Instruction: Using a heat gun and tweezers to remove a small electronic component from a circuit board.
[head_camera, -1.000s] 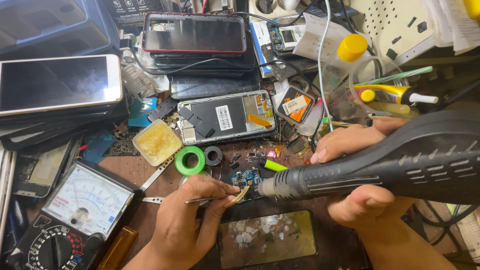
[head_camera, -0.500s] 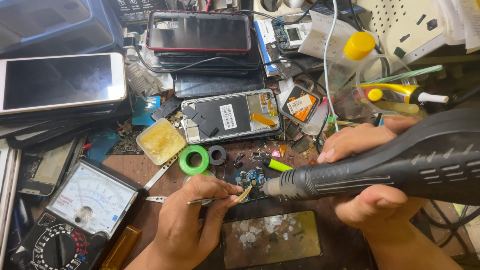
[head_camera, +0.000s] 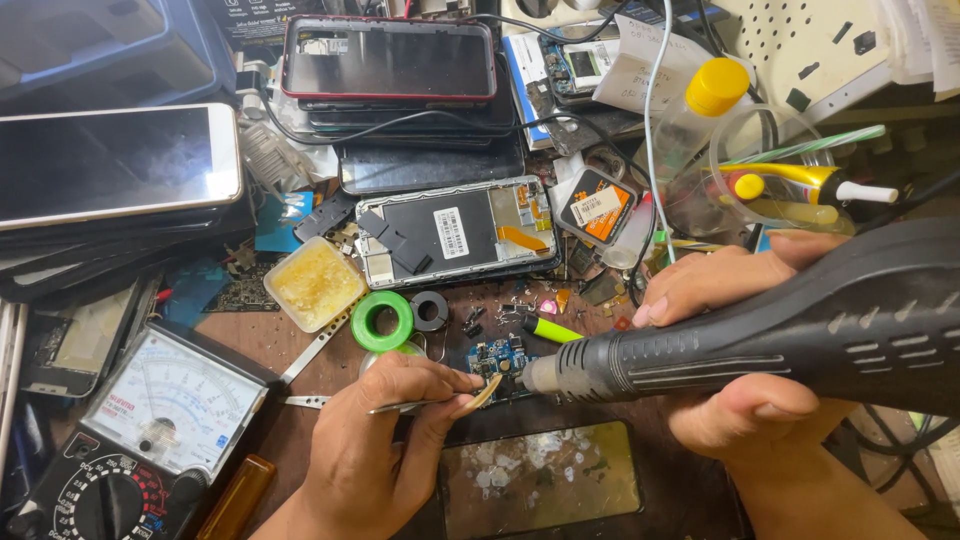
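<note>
Two hands are at work over one small blue board (head_camera: 497, 357), which lies on the surface near the middle of your view, just below the opened phone (head_camera: 455, 232) and right of the green tape roll (head_camera: 381, 320).

Your left hand (head_camera: 375, 440) is closed around thin tweezers (head_camera: 425, 403), pinched between thumb and fingers, with the tips reaching the lower right edge of the board. Whether the tips grip a part there you cannot tell.

Your right hand (head_camera: 745, 350) is wrapped around the black hot-air gun (head_camera: 790, 325), fingers over the top and thumb under the barrel. Its metal nozzle (head_camera: 542, 373) points left and sits just beside the board's right edge, close to the tweezer tips.

Near your left wrist lies an analogue meter (head_camera: 160, 425), and below the board a worn glass panel (head_camera: 540, 478). A small tub of yellow flux (head_camera: 315, 285) stands left of the tape roll, with a black ring (head_camera: 430, 310) just beside the roll on its right. Stacked phones (head_camera: 110, 170) fill the upper left, and a yellow-capped bottle (head_camera: 700, 115) stands at the upper right.
</note>
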